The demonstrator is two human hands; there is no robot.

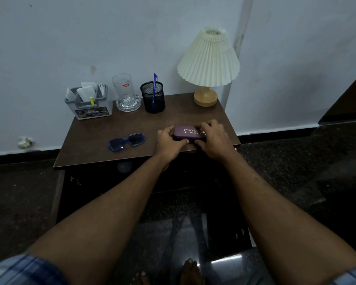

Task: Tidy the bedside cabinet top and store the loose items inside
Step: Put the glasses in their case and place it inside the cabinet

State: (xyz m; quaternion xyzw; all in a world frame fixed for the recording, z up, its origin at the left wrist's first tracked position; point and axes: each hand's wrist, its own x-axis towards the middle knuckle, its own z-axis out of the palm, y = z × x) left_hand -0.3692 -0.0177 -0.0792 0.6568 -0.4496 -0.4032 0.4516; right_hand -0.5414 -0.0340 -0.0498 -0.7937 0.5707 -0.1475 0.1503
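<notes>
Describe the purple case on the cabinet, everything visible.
The purple case is a slim, oblong box with rounded ends and gold lettering on its lid. It lies flat and closed near the front right of the cabinet top. The left hand grips its left end, the right hand its right end, thumbs at the front edge.
</notes>
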